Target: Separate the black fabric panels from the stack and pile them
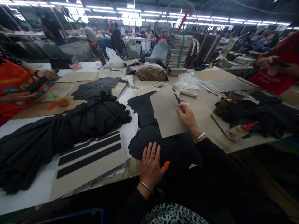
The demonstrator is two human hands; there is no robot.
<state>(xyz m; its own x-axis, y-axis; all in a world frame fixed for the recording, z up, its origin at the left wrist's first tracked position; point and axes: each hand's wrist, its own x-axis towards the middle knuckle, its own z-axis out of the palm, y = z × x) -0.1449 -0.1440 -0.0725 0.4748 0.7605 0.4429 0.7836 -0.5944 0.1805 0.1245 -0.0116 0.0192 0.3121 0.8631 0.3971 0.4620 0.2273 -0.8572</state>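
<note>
My right hand [187, 117] grips the right edge of a beige cardboard panel [167, 109], which is tilted over black sheets. Under my left hand [151, 165] lies a black sheet [173, 149]; the fingers are stretched out flat on it, and an orange cover sits on the thumb tip. Another black piece [142, 107] shows beyond it, partly hidden by the panel. Left of my hands rests a beige panel with two black strips [93, 166]. Behind that is a heap of black fabric strips [93, 118].
A glue bottle with a red nozzle [240, 132] lies at the right, near a brown jar [229, 102]. A plastic bag [188, 84] and a tall stack of panels [179, 51] stand farther back. Co-workers' hands [48, 74] are at the left and others [268, 62] at the right.
</note>
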